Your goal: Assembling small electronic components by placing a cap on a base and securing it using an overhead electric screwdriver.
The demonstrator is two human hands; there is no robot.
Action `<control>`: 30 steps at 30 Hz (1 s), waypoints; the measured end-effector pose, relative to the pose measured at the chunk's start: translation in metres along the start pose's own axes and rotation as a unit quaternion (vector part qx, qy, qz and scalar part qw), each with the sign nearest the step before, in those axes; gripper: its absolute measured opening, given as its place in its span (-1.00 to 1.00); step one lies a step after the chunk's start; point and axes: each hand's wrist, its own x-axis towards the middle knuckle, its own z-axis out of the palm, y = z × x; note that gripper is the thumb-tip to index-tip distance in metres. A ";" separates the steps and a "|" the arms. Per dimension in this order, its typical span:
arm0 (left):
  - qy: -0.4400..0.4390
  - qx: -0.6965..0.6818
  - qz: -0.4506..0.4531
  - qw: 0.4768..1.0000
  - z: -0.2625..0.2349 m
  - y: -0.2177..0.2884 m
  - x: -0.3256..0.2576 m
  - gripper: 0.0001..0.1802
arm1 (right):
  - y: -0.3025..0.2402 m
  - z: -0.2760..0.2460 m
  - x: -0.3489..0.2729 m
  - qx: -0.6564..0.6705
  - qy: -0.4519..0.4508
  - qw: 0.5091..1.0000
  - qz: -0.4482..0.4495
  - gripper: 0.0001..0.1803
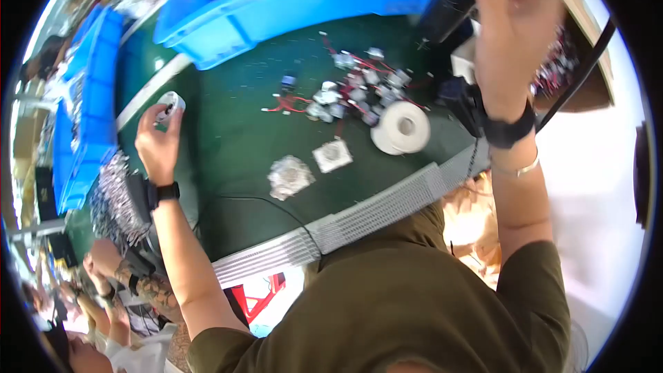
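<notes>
My left hand (157, 146) is raised over the left part of the green work mat (235, 121). Its thumb and fingers pinch a small round white part (174, 101) with a dark middle. At the upper right my right hand (512, 45) is beside a black upright device (445, 3). Motion smears its fingers, so I cannot see what they hold, if anything. Between the hands lies a loose heap of small silvery parts with red wires (359, 90). A white roll (385, 137) touches the heap's near side. Nearer me are a white square piece (333, 157) and a crumpled whitish bundle (290, 177).
A long blue bin (276, 17) stands along the back, another blue bin (103, 107) at the left. Small metallic pieces (117, 197) are piled by my left wrist. A brown box (587, 83) with wired parts sits at the right. Other people work at the lower left.
</notes>
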 end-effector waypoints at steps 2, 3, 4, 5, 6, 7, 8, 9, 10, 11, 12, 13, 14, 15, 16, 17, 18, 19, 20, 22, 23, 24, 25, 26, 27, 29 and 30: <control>-0.017 0.099 -0.027 0.995 -0.015 -0.039 -0.010 -0.52 | -0.017 0.036 -0.024 0.066 0.093 0.990 -0.087 -0.73; 0.011 0.150 0.021 0.988 -0.008 -0.066 -0.011 -0.42 | -0.035 0.045 -0.024 0.041 -0.116 0.988 -0.093 -0.66; -0.125 0.168 -0.114 0.971 -0.006 -0.045 0.005 -0.31 | -0.040 0.043 -0.025 -0.005 -0.320 0.941 -0.114 -0.59; 0.119 0.228 0.028 0.966 -0.004 -0.022 0.011 -0.24 | -0.041 0.051 -0.032 0.007 -0.449 0.891 -0.057 -0.55; 0.205 0.139 0.020 0.969 -0.008 0.012 0.025 -0.25 | -0.034 0.062 -0.041 0.001 -0.575 0.818 -0.004 -0.50; 0.358 0.155 0.079 0.917 -0.003 0.036 0.035 -0.37 | -0.030 0.079 -0.045 -0.025 -0.618 0.786 0.012 -0.48; 0.326 0.015 0.058 0.943 -0.010 0.079 0.048 -0.53 | -0.021 0.090 -0.051 -0.065 -0.659 0.749 0.040 -0.47; 0.273 -0.049 0.101 0.955 -0.010 0.102 0.057 -0.66 | -0.015 0.103 -0.058 -0.048 -0.678 0.733 0.022 -0.49; 0.174 -0.114 0.161 0.965 -0.012 0.124 0.067 -0.73 | -0.009 0.113 -0.062 -0.037 -0.699 0.714 0.010 -0.52; 0.164 -0.124 0.192 0.960 0.008 0.137 0.078 -0.79 | -0.011 0.125 -0.061 -0.037 -0.757 0.652 0.020 -0.57; 0.104 -0.175 0.233 0.951 0.017 0.145 0.096 -0.82 | -0.006 0.129 -0.068 -0.021 -0.754 0.656 0.015 -0.66; 0.074 -0.173 0.235 0.954 0.023 0.160 0.112 -0.84 | 0.003 0.130 -0.075 -0.021 -0.739 0.673 0.005 -0.69; 0.051 -0.105 0.244 0.963 0.034 0.163 0.133 -0.85 | 0.006 0.131 -0.079 -0.017 -0.725 0.689 -0.011 -0.72; 0.045 -0.052 0.182 0.981 0.069 0.170 0.151 -0.86 | 0.009 0.130 -0.076 -0.034 -0.715 0.698 -0.019 -0.74; -0.108 0.035 0.241 0.964 0.051 0.169 0.167 -0.87 | 0.014 0.126 -0.071 -0.048 -0.704 0.709 -0.020 -0.75; 0.023 0.201 0.187 0.961 0.141 0.114 0.209 -0.83 | -0.015 0.138 -0.056 -0.012 -0.668 0.742 -0.050 -0.74; 0.017 0.182 0.203 0.962 0.172 0.129 0.219 -0.83 | -0.001 0.122 -0.045 0.000 -0.627 0.779 -0.011 -0.74; -0.024 0.176 0.210 0.962 0.183 0.131 0.222 -0.82 | -0.004 0.111 -0.034 -0.006 -0.608 0.793 0.033 -0.68; -0.059 0.166 0.220 0.959 0.190 0.140 0.226 -0.81 | -0.009 0.094 -0.027 0.008 -0.557 0.830 0.033 -0.61; -0.129 0.165 0.229 0.951 0.185 0.145 0.230 -0.78 | -0.024 0.068 -0.020 0.050 -0.549 0.832 0.061 -0.60; -0.169 0.162 0.230 0.945 0.186 0.143 0.231 -0.77 | -0.028 0.054 -0.021 0.061 -0.567 0.815 0.102 -0.61; -0.209 0.160 0.230 0.937 0.184 0.141 0.234 -0.76 | -0.030 0.047 -0.024 0.065 -0.548 0.828 0.093 -0.62; -0.250 0.158 0.231 0.927 0.180 0.141 0.237 -0.75 | -0.034 0.041 -0.024 0.059 -0.546 0.830 0.098 -0.61; -0.290 0.157 0.231 0.915 0.177 0.141 0.240 -0.74 | -0.036 0.036 -0.023 0.052 -0.543 0.832 0.103 -0.61; -0.330 0.155 0.231 0.902 0.175 0.141 0.240 -0.72 | -0.036 0.030 -0.025 0.055 -0.542 0.832 0.107 -0.61; -0.403 0.151 0.229 0.873 0.171 0.141 0.242 -0.70 | -0.033 0.022 -0.030 0.065 -0.517 0.843 0.136 -0.61; -0.439 0.148 0.227 0.856 0.169 0.142 0.245 -0.69 | -0.033 0.020 -0.031 0.067 -0.516 0.843 0.137 -0.61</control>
